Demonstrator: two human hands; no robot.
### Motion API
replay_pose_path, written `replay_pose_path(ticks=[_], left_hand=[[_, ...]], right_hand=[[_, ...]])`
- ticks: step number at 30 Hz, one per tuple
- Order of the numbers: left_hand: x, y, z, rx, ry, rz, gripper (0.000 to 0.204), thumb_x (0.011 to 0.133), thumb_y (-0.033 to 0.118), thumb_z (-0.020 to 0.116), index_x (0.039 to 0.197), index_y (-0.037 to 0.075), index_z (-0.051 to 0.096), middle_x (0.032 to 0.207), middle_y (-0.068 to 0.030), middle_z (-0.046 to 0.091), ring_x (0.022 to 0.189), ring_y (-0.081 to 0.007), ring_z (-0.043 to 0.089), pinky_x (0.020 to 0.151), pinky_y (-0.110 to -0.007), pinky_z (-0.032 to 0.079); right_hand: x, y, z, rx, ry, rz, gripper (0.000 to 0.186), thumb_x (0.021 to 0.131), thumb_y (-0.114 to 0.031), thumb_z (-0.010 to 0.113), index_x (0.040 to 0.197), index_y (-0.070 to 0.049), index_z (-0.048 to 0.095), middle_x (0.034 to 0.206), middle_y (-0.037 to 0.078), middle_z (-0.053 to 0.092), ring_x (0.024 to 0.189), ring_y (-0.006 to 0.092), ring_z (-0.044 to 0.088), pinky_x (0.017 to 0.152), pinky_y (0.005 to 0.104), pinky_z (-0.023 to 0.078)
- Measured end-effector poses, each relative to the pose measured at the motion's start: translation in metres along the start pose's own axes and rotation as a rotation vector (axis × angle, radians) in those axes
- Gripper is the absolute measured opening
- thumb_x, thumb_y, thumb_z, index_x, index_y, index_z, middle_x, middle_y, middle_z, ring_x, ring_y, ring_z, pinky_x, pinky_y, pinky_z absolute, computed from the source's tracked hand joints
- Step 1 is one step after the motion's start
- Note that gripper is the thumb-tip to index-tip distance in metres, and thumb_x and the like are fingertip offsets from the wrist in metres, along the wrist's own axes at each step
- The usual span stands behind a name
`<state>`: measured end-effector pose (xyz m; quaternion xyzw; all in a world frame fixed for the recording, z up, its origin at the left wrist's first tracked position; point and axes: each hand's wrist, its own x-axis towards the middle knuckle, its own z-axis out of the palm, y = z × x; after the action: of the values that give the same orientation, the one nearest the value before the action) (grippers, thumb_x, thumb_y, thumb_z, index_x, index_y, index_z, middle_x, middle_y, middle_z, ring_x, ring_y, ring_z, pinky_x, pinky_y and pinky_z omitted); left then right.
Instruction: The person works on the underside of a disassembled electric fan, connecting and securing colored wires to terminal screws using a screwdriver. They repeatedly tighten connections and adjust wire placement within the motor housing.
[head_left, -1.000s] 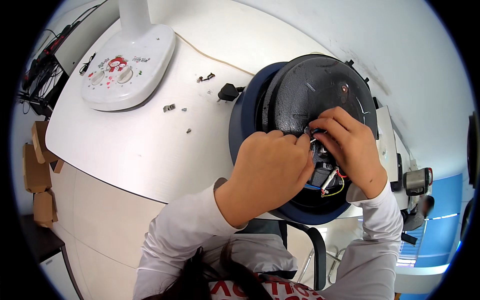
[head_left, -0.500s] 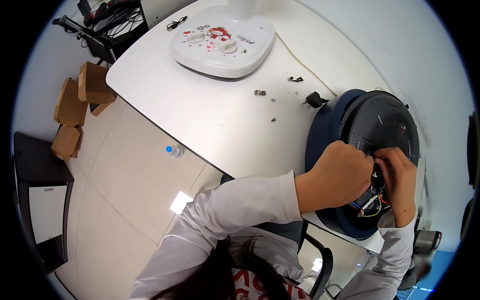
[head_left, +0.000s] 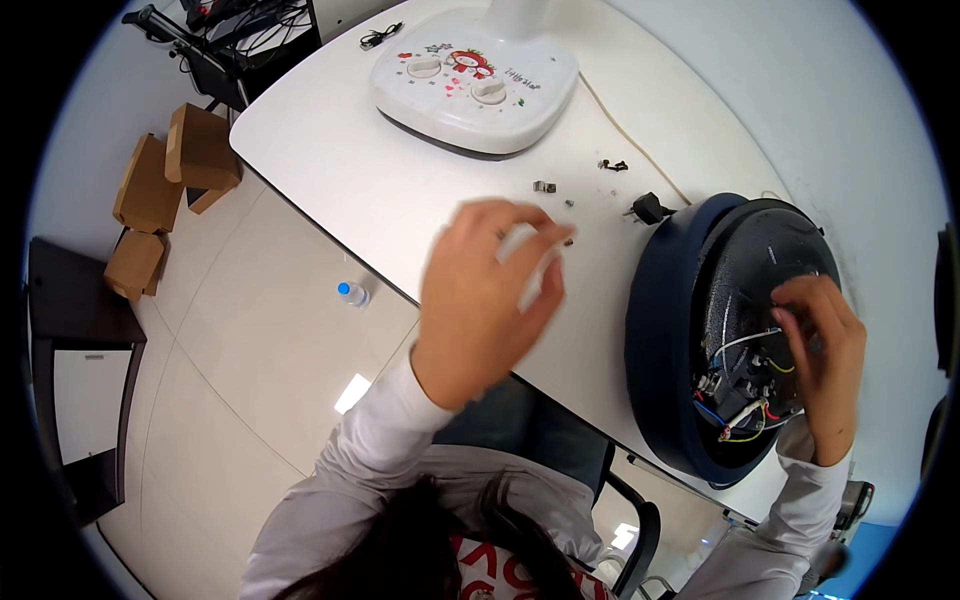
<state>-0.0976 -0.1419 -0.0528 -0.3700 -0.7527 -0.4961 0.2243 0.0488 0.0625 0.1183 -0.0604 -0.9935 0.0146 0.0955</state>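
My left hand (head_left: 485,295) hovers over the near part of the white table (head_left: 350,150), its thumb and fingers apart and curled toward a small screw (head_left: 568,242). At the right, a round dark blue appliance (head_left: 665,340) rests on its side, with its black inside and coloured wires (head_left: 742,415) exposed. My right hand (head_left: 825,350) is over this opening, fingertips drawn together near the end of a white wire (head_left: 745,338). What those fingertips hold, if anything, is hidden. A black plug (head_left: 648,208) lies beside the appliance.
A white appliance base with two knobs (head_left: 475,85) stands at the back of the table. Small metal parts (head_left: 545,187), dark fasteners (head_left: 613,165) and a beige cord (head_left: 630,130) lie nearby. A bottle (head_left: 352,293) and cardboard boxes (head_left: 150,185) are on the floor.
My left hand has left the appliance and moved left over the table, its fist opening. My right hand stays at the appliance; more wires now show. The whole view has shifted slightly.
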Motion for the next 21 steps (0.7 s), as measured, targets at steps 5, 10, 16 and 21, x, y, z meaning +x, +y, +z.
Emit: replay_pose_path(ticks=[5,10,16,21], left_hand=[[0.006,-0.036,0.001,0.116,0.029,-0.130,0.021,0.073,0.002,0.072,0.092,0.010,0.068,0.090,-0.0028,0.063,0.084,-0.0216,0.059,0.067,-0.033,0.048],[0.009,-0.043,0.010,0.116,-0.062,-0.144,0.016,0.074,0.001,0.072,0.087,0.009,0.066,0.085,-0.0005,0.062,0.076,-0.0184,0.058,0.061,-0.030,0.047],[0.010,-0.045,0.009,0.113,-0.119,-0.194,0.014,0.076,0.003,0.070,0.089,0.009,0.066,0.083,-0.0011,0.059,0.079,-0.0200,0.056,0.063,-0.032,0.047],[0.008,-0.048,0.007,0.144,-0.166,-0.226,0.023,0.078,0.007,0.071,0.100,0.010,0.069,0.089,-0.0040,0.056,0.083,-0.0223,0.054,0.067,-0.034,0.047]], right_hand=[[0.070,-0.025,0.028,0.015,-0.105,-0.254,0.011,0.078,0.000,0.068,0.086,-0.004,0.061,0.086,0.008,0.065,0.072,0.0283,0.063,0.063,0.0336,0.049],[0.120,-0.018,0.083,-0.017,-0.319,-0.293,0.008,0.078,-0.009,0.069,0.081,-0.007,0.061,0.082,0.006,0.067,0.075,0.0274,0.064,0.068,0.0373,0.050],[0.147,-0.010,0.132,0.000,-0.501,-0.243,0.008,0.076,-0.009,0.070,0.082,-0.009,0.064,0.079,0.005,0.068,0.079,0.0261,0.065,0.070,0.0363,0.051],[0.154,-0.005,0.137,-0.052,-0.464,-0.256,0.012,0.076,-0.010,0.071,0.085,-0.009,0.063,0.081,0.005,0.068,0.081,0.0260,0.065,0.071,0.0364,0.051]])
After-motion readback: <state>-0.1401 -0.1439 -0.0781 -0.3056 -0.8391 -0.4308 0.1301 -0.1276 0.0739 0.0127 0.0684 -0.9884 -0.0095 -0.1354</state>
